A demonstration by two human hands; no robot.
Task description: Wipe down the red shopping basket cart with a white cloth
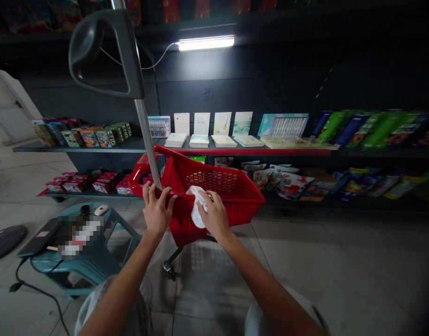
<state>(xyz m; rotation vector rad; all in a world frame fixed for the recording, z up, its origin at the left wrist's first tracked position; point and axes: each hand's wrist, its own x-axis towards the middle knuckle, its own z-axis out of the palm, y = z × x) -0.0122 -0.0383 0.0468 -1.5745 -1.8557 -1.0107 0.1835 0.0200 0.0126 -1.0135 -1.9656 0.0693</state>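
A small red plastic shopping cart [240, 209] with perforated basket walls stands before me on the floor. My left hand [156, 212] grips its near rim close to the handle end, fingers curled over the edge. Farther right along the same rim, my right hand [216, 215] presses a crumpled white cloth [197, 218] against the edge. The cloth hangs partly down the basket's outer side. A metal pole [146, 130] with a dark grey loop handle [133, 56] rises at the cart's left end; where its foot is fixed is hidden.
Behind the cart runs a dark shelf [214, 151] with booklets, boxes and snack bags. At left, a blue-green plastic stool [112, 212] bears a laptop-like dark device [39, 238] and small items; a black cable [39, 290] trails to the floor. A lamp [206, 43] shines above.
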